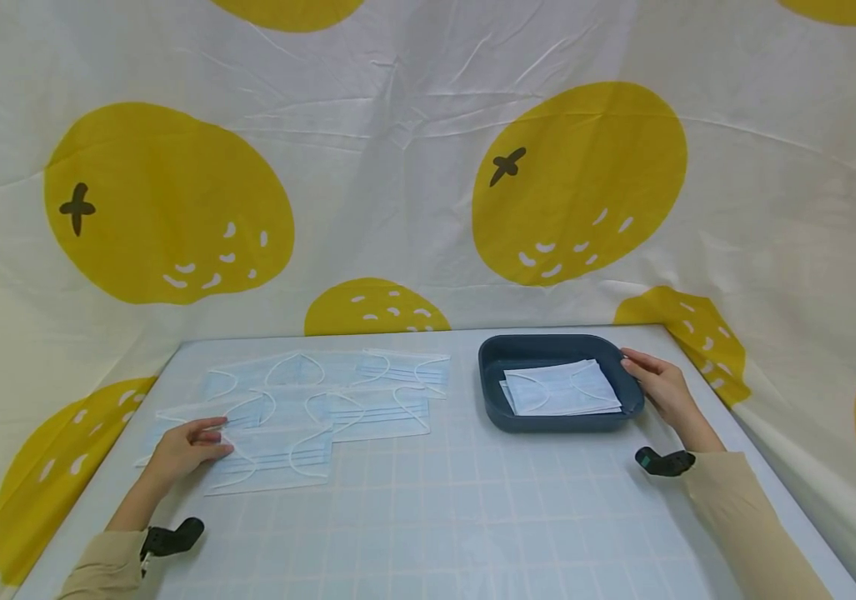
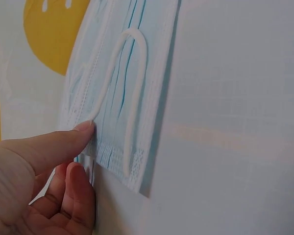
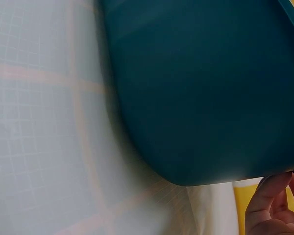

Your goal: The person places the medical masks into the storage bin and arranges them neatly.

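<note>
My left hand [image 1: 186, 448] pinches the left edge of the nearest blue face mask [image 1: 273, 457], one of several spread over the left half of the table. In the left wrist view, the thumb lies on the edge of the mask [image 2: 118, 93] beside its white ear loop, with the other fingers curled below. On the right, my right hand [image 1: 663, 390] holds the right rim of a dark blue tray [image 1: 548, 423]. A small pile of face masks [image 1: 566, 388] lies inside the tray. The right wrist view shows the tray's outer wall [image 3: 201, 98] and fingers at its rim.
Other overlapping masks [image 1: 378, 412] lie in rows behind the nearest one, their ear loops sprawling. A pale grid-patterned cloth covers the table [image 1: 473, 508]. Behind it hangs a white curtain [image 1: 390, 192] with yellow fruit shapes.
</note>
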Action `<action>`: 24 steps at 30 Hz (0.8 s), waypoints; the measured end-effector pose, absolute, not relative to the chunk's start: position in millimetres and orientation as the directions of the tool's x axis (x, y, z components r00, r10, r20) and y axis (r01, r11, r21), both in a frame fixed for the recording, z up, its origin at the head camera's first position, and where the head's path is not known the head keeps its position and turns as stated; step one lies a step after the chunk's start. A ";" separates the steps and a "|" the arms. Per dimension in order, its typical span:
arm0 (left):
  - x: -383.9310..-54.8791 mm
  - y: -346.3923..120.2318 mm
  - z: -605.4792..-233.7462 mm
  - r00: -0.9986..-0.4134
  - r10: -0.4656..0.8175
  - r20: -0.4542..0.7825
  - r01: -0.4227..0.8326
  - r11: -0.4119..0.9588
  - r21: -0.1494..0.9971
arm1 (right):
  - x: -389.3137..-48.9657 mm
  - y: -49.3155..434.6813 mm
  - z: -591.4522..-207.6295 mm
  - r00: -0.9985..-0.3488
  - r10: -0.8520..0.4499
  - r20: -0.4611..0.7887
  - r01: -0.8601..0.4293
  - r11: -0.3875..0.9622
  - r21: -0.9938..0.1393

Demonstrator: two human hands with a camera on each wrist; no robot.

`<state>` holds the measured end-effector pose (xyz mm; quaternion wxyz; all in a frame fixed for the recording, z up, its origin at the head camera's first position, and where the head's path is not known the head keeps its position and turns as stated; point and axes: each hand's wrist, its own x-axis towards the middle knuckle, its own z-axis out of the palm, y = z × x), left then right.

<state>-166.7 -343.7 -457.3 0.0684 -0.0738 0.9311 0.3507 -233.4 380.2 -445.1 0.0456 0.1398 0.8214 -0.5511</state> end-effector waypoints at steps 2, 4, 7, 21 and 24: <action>-166.2 -343.6 -457.0 -0.980 -0.089 -0.177 -0.183 0.750 0.635 | -233.6 380.2 -445.6 -0.957 0.182 -0.228 0.280 0.353 -0.893; -165.9 -343.8 -457.4 -0.982 -0.087 -0.169 -0.176 0.760 0.625 | -234.1 380.5 -446.4 -0.956 0.183 -0.228 0.280 0.353 -0.893; -165.5 -344.2 -458.3 -0.981 -0.092 -0.172 -0.180 0.761 0.623 | -234.6 380.6 -447.7 -0.956 0.185 -0.230 0.282 0.349 -0.893; -166.2 -350.9 -457.8 -0.971 -0.086 -0.225 -0.211 0.752 0.624 | -233.8 380.6 -446.4 -0.955 0.183 -0.234 0.286 0.350 -0.892; -166.2 -352.8 -456.5 -0.969 -0.084 -0.230 -0.216 0.734 0.644 | -233.5 380.5 -445.6 -0.955 0.183 -0.232 0.285 0.354 -0.891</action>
